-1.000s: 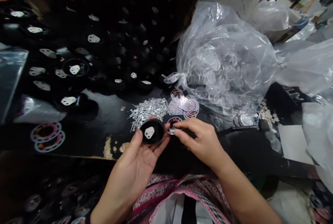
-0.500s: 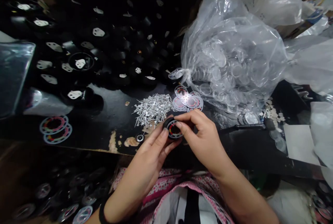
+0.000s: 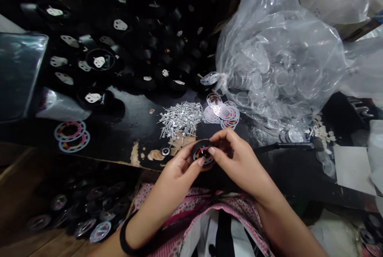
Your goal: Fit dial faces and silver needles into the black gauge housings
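Between my hands is a small round black gauge (image 3: pixel 201 154) with a printed dial face. My left hand (image 3: pixel 184 169) wraps its left side, thumb on the face. From the right, my right hand (image 3: pixel 231 153) grips the rim, its thumb resting on the dial's upper right. Just beyond lies a heap of small pale pointers (image 3: pixel 182 118). Printed dial discs (image 3: pixel 226 112) overlap in a pile to the right of that heap. A little black ring with a white centre (image 3: pixel 165 152) lies on the table left of my hands.
A tied clear bag (image 3: pixel 278 61) of transparent discs fills the back right. Many black gauge housings (image 3: pixel 98 62) with white plates crowd the back left. Two larger printed dials (image 3: pixel 72 135) lie at left, a black pen-like tool (image 3: pixel 295 145) at right. Finished-looking gauges (image 3: pixel 100 232) sit below the table edge.
My hands and the gauge have shifted slightly down in view. My left thumb has moved from the gauge's rim onto its face. The camera view has also shifted a little.
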Action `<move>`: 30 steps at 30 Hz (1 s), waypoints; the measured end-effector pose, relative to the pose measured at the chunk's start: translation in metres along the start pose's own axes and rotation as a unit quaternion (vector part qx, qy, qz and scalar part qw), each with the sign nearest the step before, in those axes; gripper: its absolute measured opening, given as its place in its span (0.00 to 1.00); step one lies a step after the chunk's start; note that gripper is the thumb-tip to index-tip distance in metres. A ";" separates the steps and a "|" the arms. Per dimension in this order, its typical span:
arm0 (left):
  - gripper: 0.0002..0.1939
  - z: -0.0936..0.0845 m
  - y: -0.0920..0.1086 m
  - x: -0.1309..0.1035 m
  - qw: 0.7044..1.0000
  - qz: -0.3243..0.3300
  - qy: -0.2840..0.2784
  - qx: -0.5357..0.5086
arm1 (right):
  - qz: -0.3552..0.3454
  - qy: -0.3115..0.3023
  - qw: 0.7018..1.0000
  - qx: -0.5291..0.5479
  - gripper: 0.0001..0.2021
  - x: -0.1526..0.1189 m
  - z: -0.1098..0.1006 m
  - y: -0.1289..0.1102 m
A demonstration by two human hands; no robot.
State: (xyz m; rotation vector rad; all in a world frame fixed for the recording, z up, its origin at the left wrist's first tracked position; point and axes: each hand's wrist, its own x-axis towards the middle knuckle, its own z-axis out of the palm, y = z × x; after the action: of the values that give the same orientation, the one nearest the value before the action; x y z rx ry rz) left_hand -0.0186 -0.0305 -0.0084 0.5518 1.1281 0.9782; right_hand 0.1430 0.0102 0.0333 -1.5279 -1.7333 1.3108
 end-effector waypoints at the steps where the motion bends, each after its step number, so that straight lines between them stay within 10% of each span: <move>1: 0.15 -0.004 0.000 -0.003 1.000 0.005 0.012 0.024 | -0.004 -0.022 1.000 0.005 0.05 -0.001 0.000 0.000; 5: 0.16 -0.025 0.002 -0.013 0.995 0.016 0.096 0.035 | -0.060 -0.076 0.990 -0.102 0.04 0.012 0.006 -0.005; 13: 0.10 -0.037 0.016 -0.017 0.977 0.012 0.157 -0.141 | -0.112 -0.034 0.881 -0.459 0.10 0.052 0.043 -0.016; 22: 0.04 -0.020 0.020 0.002 0.949 -0.087 0.046 -0.301 | -0.079 -0.031 0.975 -0.203 0.05 0.045 0.024 -0.010; 30: 0.07 0.000 0.018 -0.002 0.965 0.051 0.082 -0.242 | -0.085 0.002 0.994 -0.073 0.05 0.026 0.010 -0.003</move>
State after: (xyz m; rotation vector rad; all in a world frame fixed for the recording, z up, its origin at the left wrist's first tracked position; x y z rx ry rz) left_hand -0.0254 -0.0232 0.0065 0.1342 0.9633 1.3579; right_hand 0.1264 0.0312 0.0258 -1.4210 -1.9468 1.1173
